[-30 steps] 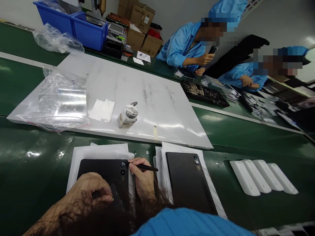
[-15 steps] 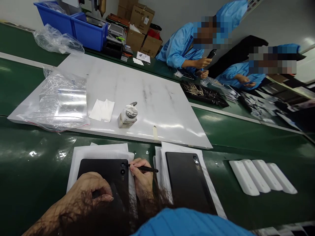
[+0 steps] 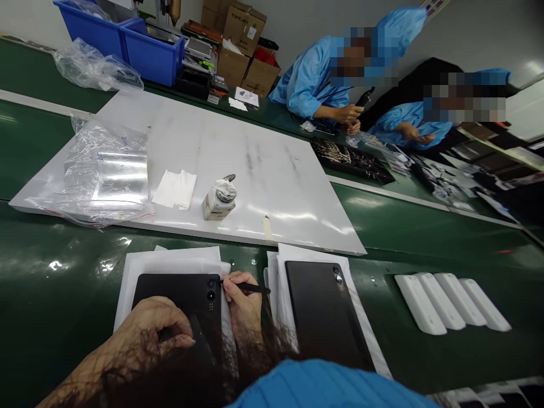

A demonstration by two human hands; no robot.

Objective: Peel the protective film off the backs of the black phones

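My right grip (image 3: pixel 246 309) pinches a slim black tool (image 3: pixel 255 288) between thumb and fingers, its tip by the upper camera lens (image 3: pixel 211 284) of the black tablet (image 3: pixel 174 285), which lies lens side up on white sheets (image 3: pixel 170 257) on the green desk (image 3: pixel 55 277). My left grip (image 3: pixel 159 323) is curled over the tablet, thumb and fingers close together; a clear film (image 3: pixel 202 340) shows beside them, but I cannot tell whether I pinch it. For good work around the lens, I should hold the tool low and lightly, brace my right hand against the tablet's edge, and use small, shallow strokes, since a slip could scratch the glass or black back. My left hand should steady the tablet without pushing it across the loose sheets
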